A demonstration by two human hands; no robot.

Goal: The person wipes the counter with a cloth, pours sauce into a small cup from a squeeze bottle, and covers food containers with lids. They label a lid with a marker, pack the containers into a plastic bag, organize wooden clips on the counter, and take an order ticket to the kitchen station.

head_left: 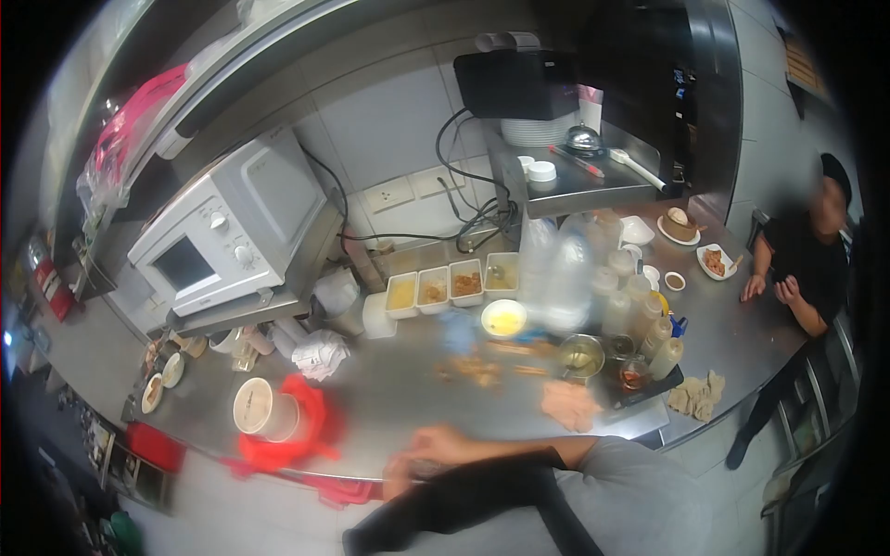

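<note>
My right hand reaches in from the lower right, low over the front of the steel counter. Just left of it and close to the counter's front edge is my left hand, partly hidden by a dark piece of clothing. Both are blurred, and I cannot make out their fingers or anything in them. To their left, a white tub stands with a red plastic bag around it. Food scraps and an orange-pink cloth lie beyond the hands.
A white microwave sits on a shelf at the left. Food trays, a bowl of yellow food and squeeze bottles stand further back. A person in black stands at the right, near plated food.
</note>
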